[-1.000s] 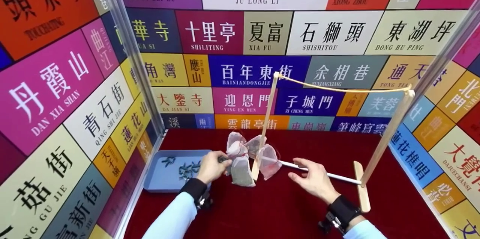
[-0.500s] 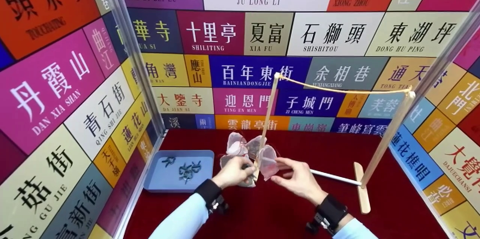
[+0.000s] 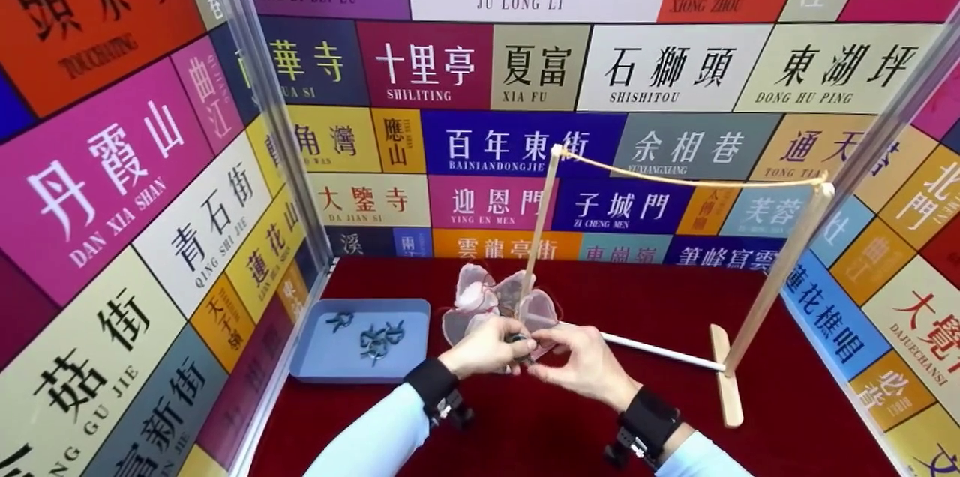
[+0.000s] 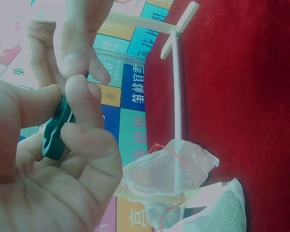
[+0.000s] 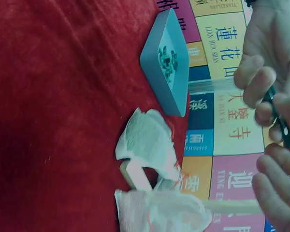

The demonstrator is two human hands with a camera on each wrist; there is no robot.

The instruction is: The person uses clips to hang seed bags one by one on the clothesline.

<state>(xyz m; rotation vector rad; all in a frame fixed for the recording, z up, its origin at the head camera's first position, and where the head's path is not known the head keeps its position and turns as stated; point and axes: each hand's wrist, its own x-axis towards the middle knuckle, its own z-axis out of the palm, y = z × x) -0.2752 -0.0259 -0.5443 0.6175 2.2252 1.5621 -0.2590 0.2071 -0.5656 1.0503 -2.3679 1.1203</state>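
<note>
My left hand point(image 3: 487, 346) pinches a dark green clothespin point(image 4: 58, 128) between thumb and fingers. At its far end my right hand point(image 3: 585, 364) meets it, thumb and fingertips closing on that end, which is partly hidden. In the right wrist view the clothespin point(image 5: 280, 121) runs between both hands' fingers. Just behind the hands, several small mesh bags with red drawstrings lie in a cluster around the left post's foot. A pinkish mesh bag point(image 4: 171, 166) and a greenish one point(image 5: 147, 135) show clearly.
A wooden post point(image 3: 541, 222) on the left and another point(image 3: 784, 267) on the right carry a slack yellow cord point(image 3: 675, 181). A white rod point(image 3: 660, 352) joins their bases. A blue-grey tray point(image 3: 319, 364) with several green clothespins stands left on the red cloth point(image 3: 540, 439). Printed walls surround the table.
My left hand has carried the clothespin rightward from beside the tray, past the bags. My right hand has moved leftward, and both hands now meet at the clothespin.
</note>
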